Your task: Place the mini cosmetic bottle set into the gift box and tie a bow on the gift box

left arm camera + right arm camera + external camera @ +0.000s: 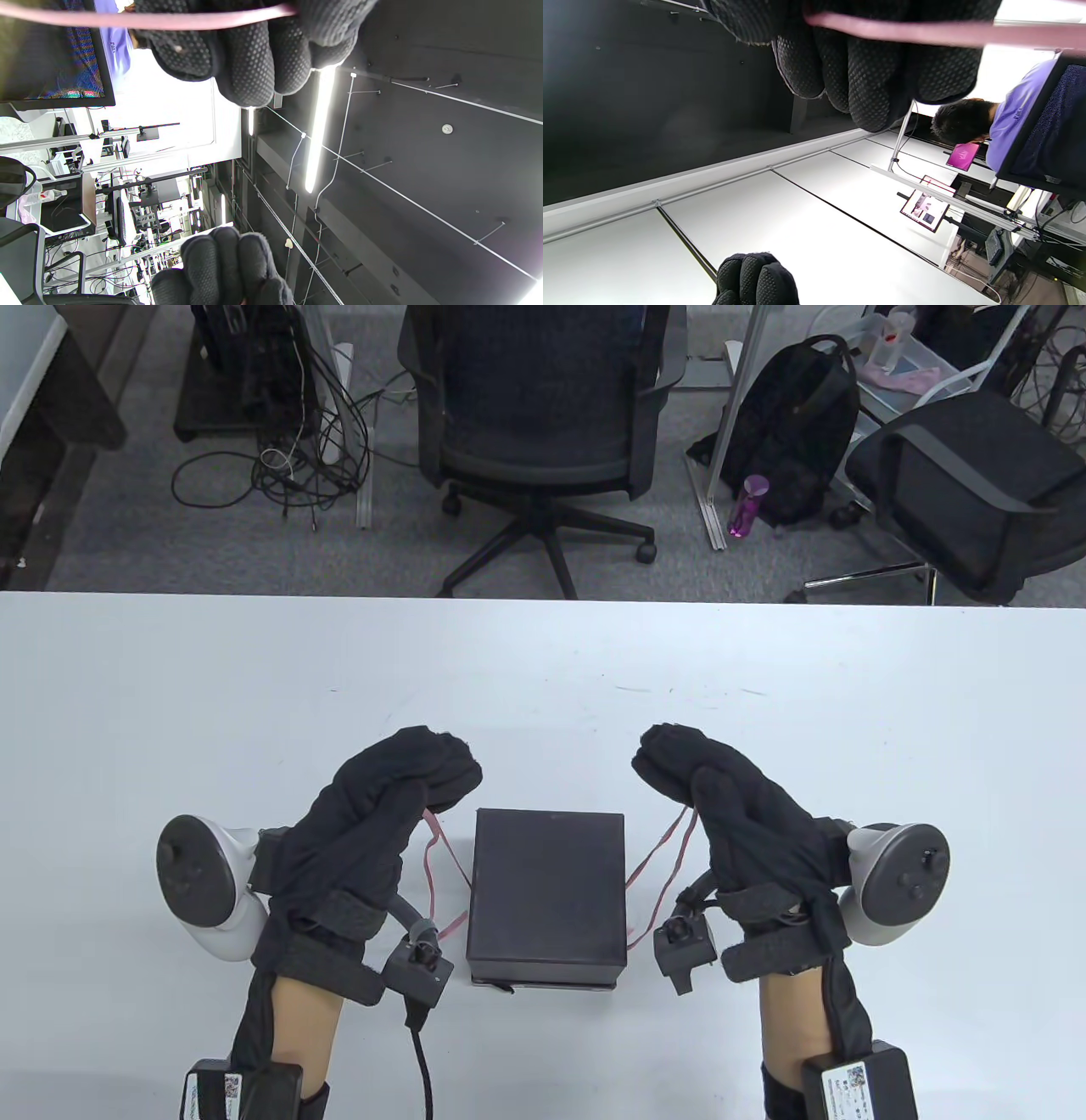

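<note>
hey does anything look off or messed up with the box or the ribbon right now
Nothing stands out. The black gift box sits closed and square on the white table. The pink ribbon runs out from under both sides, one end held by the left hand, the other by the right hand.

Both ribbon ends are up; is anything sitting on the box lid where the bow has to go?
Nothing visible. The box lid is bare, and the left hand and right hand each hold a ribbon end beside it.
</note>
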`<action>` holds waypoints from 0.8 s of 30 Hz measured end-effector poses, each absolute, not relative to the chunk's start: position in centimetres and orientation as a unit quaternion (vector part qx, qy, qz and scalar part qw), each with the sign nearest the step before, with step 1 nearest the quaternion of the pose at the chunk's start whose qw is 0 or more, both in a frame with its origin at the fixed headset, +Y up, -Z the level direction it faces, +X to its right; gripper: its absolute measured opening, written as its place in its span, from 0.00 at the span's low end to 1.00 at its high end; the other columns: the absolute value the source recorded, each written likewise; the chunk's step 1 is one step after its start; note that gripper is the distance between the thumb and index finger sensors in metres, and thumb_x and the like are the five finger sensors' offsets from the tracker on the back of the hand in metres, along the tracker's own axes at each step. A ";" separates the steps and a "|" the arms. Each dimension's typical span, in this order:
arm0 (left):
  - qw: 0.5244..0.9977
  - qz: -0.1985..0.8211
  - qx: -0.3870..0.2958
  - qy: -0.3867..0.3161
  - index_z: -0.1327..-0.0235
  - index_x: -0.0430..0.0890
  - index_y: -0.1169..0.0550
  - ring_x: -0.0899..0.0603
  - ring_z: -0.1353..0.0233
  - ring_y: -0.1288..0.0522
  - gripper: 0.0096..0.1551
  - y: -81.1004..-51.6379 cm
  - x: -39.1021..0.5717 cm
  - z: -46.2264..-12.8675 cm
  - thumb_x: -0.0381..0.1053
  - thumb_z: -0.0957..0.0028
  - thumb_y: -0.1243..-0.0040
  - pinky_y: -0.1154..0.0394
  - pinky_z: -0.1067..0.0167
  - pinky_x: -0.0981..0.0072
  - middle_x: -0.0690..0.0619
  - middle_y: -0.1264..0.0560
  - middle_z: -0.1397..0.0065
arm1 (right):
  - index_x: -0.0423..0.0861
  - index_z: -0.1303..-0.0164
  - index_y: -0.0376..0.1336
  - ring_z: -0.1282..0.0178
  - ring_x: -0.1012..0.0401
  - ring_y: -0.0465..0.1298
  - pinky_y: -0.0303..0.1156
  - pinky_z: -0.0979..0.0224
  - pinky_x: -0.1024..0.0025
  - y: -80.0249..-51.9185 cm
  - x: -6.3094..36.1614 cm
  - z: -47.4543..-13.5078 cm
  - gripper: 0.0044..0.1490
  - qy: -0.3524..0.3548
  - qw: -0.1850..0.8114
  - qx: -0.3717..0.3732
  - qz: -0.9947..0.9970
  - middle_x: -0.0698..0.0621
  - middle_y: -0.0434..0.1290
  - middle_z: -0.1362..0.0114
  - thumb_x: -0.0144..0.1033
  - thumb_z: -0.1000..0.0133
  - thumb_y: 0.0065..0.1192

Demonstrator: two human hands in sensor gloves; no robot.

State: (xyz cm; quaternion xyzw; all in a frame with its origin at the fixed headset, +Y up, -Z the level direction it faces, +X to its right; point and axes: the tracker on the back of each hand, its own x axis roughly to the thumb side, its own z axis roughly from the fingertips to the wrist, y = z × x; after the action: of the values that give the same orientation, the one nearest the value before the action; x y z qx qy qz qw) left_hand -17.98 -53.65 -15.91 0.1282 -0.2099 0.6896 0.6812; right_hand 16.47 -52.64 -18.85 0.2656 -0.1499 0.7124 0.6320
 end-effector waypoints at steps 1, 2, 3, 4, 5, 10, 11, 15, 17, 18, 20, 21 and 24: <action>0.682 0.689 0.128 -0.211 0.27 0.56 0.27 0.48 0.32 0.16 0.23 -53.7 -18.0 -15.9 0.51 0.36 0.47 0.18 0.32 0.57 0.54 0.22 0.29 | 0.32 0.29 0.65 0.34 0.42 0.77 0.74 0.32 0.45 -52.5 16.4 -18.8 0.31 -0.150 0.632 0.268 0.712 0.30 0.71 0.29 0.37 0.35 0.48; 0.683 0.687 0.127 -0.211 0.27 0.56 0.27 0.48 0.32 0.16 0.23 -53.7 -17.9 -15.9 0.51 0.36 0.47 0.18 0.31 0.57 0.54 0.22 0.29 | 0.32 0.29 0.65 0.34 0.42 0.77 0.75 0.32 0.45 -52.4 16.2 -18.8 0.31 -0.150 0.634 0.272 0.708 0.30 0.71 0.29 0.36 0.35 0.48; 0.685 0.686 0.125 -0.212 0.27 0.56 0.27 0.48 0.32 0.16 0.23 -53.8 -17.8 -15.9 0.51 0.36 0.47 0.18 0.32 0.57 0.54 0.22 0.29 | 0.32 0.29 0.65 0.34 0.41 0.77 0.75 0.32 0.45 -52.2 16.1 -18.7 0.31 -0.149 0.637 0.275 0.705 0.30 0.71 0.29 0.36 0.35 0.48; 0.686 0.685 0.123 -0.213 0.27 0.56 0.27 0.47 0.32 0.16 0.23 -53.8 -17.7 -15.9 0.51 0.36 0.46 0.18 0.31 0.57 0.54 0.22 0.29 | 0.32 0.29 0.65 0.34 0.41 0.77 0.75 0.32 0.45 -52.1 16.0 -18.7 0.31 -0.147 0.637 0.277 0.704 0.30 0.71 0.29 0.36 0.35 0.48; 0.687 0.683 0.122 -0.215 0.27 0.56 0.27 0.47 0.32 0.16 0.23 -53.9 -17.6 -15.9 0.51 0.36 0.47 0.18 0.31 0.57 0.54 0.22 0.29 | 0.32 0.29 0.65 0.34 0.42 0.77 0.75 0.32 0.45 -52.0 15.8 -18.7 0.31 -0.146 0.635 0.280 0.705 0.29 0.71 0.29 0.36 0.35 0.48; 0.693 0.676 0.120 -0.219 0.27 0.56 0.27 0.47 0.31 0.16 0.23 -54.5 -17.3 -16.1 0.51 0.36 0.47 0.19 0.31 0.55 0.54 0.23 0.28 | 0.32 0.28 0.65 0.34 0.41 0.77 0.74 0.32 0.44 -52.1 15.3 -18.4 0.31 -0.142 0.630 0.292 0.705 0.30 0.71 0.28 0.37 0.34 0.48; 0.694 0.675 0.117 -0.220 0.27 0.56 0.27 0.46 0.31 0.17 0.23 -54.8 -17.2 -16.1 0.52 0.36 0.47 0.19 0.31 0.54 0.54 0.23 0.28 | 0.33 0.27 0.65 0.34 0.41 0.77 0.74 0.32 0.43 -52.3 15.2 -18.4 0.31 -0.139 0.628 0.291 0.708 0.30 0.71 0.28 0.38 0.34 0.48; 0.700 0.672 0.106 -0.218 0.26 0.55 0.27 0.45 0.31 0.17 0.24 -55.6 -17.1 -16.3 0.55 0.35 0.47 0.21 0.31 0.49 0.54 0.23 0.27 | 0.33 0.27 0.65 0.35 0.40 0.77 0.74 0.33 0.40 -53.1 15.0 -18.6 0.31 -0.121 0.612 0.281 0.729 0.30 0.71 0.27 0.38 0.33 0.48; 0.687 0.682 0.123 -0.221 0.27 0.55 0.26 0.46 0.32 0.17 0.24 -54.9 -17.2 -16.2 0.54 0.36 0.47 0.20 0.31 0.52 0.54 0.22 0.28 | 0.33 0.27 0.65 0.35 0.40 0.78 0.74 0.34 0.40 -53.3 15.0 -18.5 0.31 -0.119 0.608 0.280 0.733 0.30 0.71 0.28 0.38 0.33 0.48; 0.682 0.685 0.129 -0.224 0.27 0.55 0.26 0.47 0.32 0.16 0.24 -54.4 -17.3 -16.1 0.54 0.36 0.47 0.20 0.31 0.52 0.55 0.22 0.29 | 0.33 0.27 0.65 0.35 0.41 0.78 0.74 0.34 0.40 -53.4 15.0 -18.5 0.31 -0.118 0.608 0.280 0.734 0.30 0.71 0.28 0.39 0.33 0.48; 0.674 0.688 0.130 -0.235 0.28 0.54 0.26 0.47 0.32 0.16 0.23 -53.3 -17.2 -15.9 0.54 0.36 0.47 0.20 0.31 0.54 0.54 0.22 0.30 | 0.33 0.26 0.65 0.35 0.40 0.77 0.73 0.34 0.40 -53.9 14.9 -18.6 0.32 -0.109 0.608 0.275 0.736 0.29 0.71 0.27 0.39 0.32 0.48; 0.673 0.687 0.132 -0.241 0.28 0.54 0.26 0.47 0.32 0.16 0.23 -52.6 -17.2 -15.7 0.54 0.36 0.47 0.20 0.31 0.54 0.54 0.22 0.30 | 0.33 0.26 0.64 0.35 0.40 0.77 0.73 0.34 0.39 -54.2 14.9 -18.6 0.32 -0.103 0.608 0.274 0.738 0.29 0.71 0.27 0.40 0.32 0.48; 0.684 0.673 0.142 -0.244 0.28 0.54 0.26 0.47 0.32 0.16 0.23 -51.4 -17.0 -15.1 0.54 0.36 0.47 0.20 0.31 0.53 0.54 0.22 0.30 | 0.33 0.26 0.64 0.35 0.39 0.77 0.73 0.34 0.39 -54.3 14.6 -18.6 0.32 -0.105 0.605 0.276 0.739 0.29 0.71 0.27 0.40 0.32 0.48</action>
State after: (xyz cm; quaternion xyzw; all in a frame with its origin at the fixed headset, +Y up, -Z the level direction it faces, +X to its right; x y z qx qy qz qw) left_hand -17.03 -51.39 -15.11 0.1415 -0.2436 0.6726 0.6843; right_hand 14.65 -54.27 -18.55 0.2761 -0.1053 0.7392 0.6052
